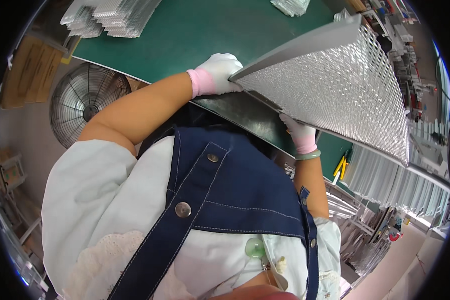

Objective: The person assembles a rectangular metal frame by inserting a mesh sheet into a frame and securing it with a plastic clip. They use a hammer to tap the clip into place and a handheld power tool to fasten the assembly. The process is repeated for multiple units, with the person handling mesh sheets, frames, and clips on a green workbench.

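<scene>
A large silvery metal mesh panel [335,85] with a flat grey edge strip [305,47] is held tilted over the green table [170,52]. My left hand [216,75], in a white glove with a pink cuff, is closed at the panel's near left corner, its fingertips partly hidden there. Lower down, my right hand [301,134], gloved the same way, grips the panel's near edge; most of its fingers are out of sight beneath. A dark, shiny flat surface [245,115] shows below the panel along the table's front edge.
Stacked mesh sheets [122,17] lie at the far left of the table, with more mesh [291,6] at the far edge. Yellow-handled pliers [341,166] rest beside long pale metal strips [400,180] at right. A floor fan [87,105] and cardboard [30,72] stand left.
</scene>
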Action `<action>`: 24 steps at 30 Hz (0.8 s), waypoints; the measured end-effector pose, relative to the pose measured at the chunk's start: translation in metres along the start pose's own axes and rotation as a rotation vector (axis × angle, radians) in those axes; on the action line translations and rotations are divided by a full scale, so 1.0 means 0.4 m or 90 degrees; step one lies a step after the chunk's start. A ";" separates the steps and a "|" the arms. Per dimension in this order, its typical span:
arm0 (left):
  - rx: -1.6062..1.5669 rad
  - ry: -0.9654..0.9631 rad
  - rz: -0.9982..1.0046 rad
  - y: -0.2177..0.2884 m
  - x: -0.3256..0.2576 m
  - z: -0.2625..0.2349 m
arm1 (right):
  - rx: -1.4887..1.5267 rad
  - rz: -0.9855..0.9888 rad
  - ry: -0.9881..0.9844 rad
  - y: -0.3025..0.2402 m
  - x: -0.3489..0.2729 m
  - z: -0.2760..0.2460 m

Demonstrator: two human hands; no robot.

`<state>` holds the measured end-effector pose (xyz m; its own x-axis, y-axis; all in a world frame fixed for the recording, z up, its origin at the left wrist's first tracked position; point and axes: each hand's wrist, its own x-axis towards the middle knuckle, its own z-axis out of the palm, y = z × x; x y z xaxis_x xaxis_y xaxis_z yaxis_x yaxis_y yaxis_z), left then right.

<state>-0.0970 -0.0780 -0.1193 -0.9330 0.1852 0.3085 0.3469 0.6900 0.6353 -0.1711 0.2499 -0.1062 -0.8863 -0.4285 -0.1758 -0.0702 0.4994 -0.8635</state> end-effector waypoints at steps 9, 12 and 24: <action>0.001 -0.083 -0.100 0.024 0.022 -0.019 | 0.088 0.042 -0.020 -0.013 0.012 -0.002; -0.203 -0.165 -0.032 0.073 0.057 -0.103 | -0.021 -0.144 -0.036 -0.042 0.016 -0.002; -0.476 0.243 0.008 0.420 0.219 -0.384 | 0.346 -0.285 0.087 -0.483 -0.074 -0.181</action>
<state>-0.1057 -0.0534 0.1232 -0.8791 -0.1517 0.4519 0.4545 0.0189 0.8905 -0.1645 0.2205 0.1002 -0.8778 -0.3885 0.2805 -0.2341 -0.1629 -0.9585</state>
